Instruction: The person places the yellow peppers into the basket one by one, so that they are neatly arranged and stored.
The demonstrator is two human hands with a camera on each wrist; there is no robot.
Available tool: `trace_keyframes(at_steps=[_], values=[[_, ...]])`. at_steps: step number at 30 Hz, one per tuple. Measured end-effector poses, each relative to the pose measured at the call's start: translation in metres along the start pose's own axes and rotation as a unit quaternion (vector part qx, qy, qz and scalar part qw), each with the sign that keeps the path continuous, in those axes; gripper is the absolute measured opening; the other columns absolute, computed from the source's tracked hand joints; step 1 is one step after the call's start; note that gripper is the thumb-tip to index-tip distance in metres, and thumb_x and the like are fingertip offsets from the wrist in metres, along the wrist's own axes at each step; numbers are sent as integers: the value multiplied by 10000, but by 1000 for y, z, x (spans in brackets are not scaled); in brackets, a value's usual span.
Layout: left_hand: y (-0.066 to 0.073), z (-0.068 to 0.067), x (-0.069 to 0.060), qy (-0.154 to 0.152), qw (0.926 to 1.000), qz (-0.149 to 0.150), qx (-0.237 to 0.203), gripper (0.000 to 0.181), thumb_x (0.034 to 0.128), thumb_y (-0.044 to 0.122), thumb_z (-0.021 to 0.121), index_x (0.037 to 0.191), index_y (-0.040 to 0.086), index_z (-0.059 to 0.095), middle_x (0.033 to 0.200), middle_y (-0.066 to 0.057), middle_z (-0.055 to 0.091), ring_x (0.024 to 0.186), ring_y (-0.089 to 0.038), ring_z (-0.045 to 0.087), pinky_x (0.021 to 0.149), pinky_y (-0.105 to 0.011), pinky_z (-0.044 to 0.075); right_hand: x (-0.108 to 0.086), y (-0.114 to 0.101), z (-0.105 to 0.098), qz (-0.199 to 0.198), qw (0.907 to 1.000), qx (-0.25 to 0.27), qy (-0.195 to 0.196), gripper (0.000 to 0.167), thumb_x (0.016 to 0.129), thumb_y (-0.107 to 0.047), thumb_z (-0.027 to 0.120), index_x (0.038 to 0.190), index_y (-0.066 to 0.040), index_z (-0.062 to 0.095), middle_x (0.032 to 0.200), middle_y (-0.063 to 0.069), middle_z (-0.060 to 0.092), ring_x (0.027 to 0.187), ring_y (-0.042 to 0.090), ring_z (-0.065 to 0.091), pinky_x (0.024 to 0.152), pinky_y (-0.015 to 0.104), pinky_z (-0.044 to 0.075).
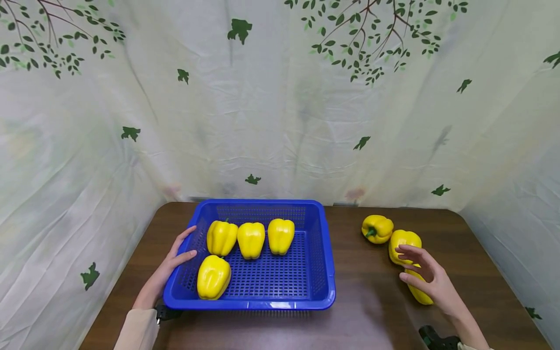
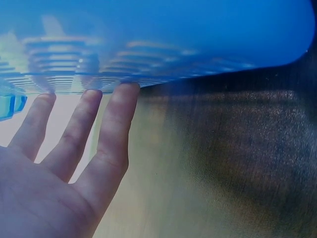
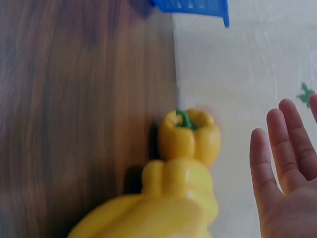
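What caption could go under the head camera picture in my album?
Left hand touching a blue basket holding four yellow peppers, right hand near three more peppers on a brown table.

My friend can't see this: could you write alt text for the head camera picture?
A person's left hand touches a blue basket holding four yellow peppers, while the right hand hovers by three more peppers on a brown table.

The left hand (image 1: pixel 168 265) contacts the rim of the blue basket (image 1: pixel 280 279), which contains four yellow peppers (image 1: pixel 251 240). The right hand (image 1: pixel 428 273) is positioned at three more peppers (image 1: pixel 404 239) on the table (image 1: pixel 354 277).
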State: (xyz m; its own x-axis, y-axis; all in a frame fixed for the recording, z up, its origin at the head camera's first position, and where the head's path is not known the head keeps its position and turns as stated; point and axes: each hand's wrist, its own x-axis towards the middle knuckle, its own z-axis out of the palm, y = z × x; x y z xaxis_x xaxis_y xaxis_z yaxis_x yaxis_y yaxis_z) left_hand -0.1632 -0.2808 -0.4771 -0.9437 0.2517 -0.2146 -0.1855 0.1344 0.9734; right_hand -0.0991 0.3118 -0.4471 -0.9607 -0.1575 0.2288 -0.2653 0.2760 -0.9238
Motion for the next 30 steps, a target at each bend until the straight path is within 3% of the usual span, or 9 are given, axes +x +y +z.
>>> trace_keyframes(at_steps=[9, 16, 21, 26, 30], values=[[-2, 0, 1, 22, 9999, 13, 112, 623, 989, 300, 437, 1503, 395, 97, 1546, -126, -24, 1310, -492, 230, 922, -600, 412, -13, 9, -18, 54, 9989, -389, 269, 510, 882, 107, 578, 1361, 52, 411, 1321, -5, 511, 1133, 96, 485, 862, 164, 411], [-2, -2, 6, -59, 9985, 538, -75, 606, 1013, 191, 399, 1531, 291, 100, 1534, -204, 63, 1298, -435, 272, 951, -455, 422, -20, 16, -27, 193, 9964, -666, 486, 497, 883, 87, 597, 1346, 46, 421, 1283, -68, 526, 1106, 49, 479, 857, 142, 385], [-2, -2, 3, -90, 9995, 308, -77, 611, 1010, 235, 411, 1520, 335, 89, 1539, -171, 24, 1302, -442, 239, 952, -530, 409, -26, 24, -33, 271, 9946, -833, 559, 509, 892, 66, 603, 1363, 25, 417, 1290, -125, 509, 1153, 8, 436, 861, 123, 339], [-1, -2, 4, -104, 9990, 413, -168, 600, 1016, 197, 399, 1522, 305, 96, 1535, -184, 46, 1300, -397, 240, 934, -392, 416, -33, 31, -40, 552, 9917, -1008, 570, 520, 922, -1, 597, 1403, -35, 402, 1319, -147, 475, 1170, -38, 382, 836, 115, 317], [-1, -2, 5, -116, 9988, 449, -168, 598, 1016, 191, 399, 1522, 304, 101, 1538, -188, 40, 1297, -391, 247, 925, -369, 420, -36, 37, -44, 972, 9883, -1076, 474, 535, 944, -80, 598, 1428, -66, 371, 1339, -154, 443, 1137, -89, 378, 790, 111, 341]])
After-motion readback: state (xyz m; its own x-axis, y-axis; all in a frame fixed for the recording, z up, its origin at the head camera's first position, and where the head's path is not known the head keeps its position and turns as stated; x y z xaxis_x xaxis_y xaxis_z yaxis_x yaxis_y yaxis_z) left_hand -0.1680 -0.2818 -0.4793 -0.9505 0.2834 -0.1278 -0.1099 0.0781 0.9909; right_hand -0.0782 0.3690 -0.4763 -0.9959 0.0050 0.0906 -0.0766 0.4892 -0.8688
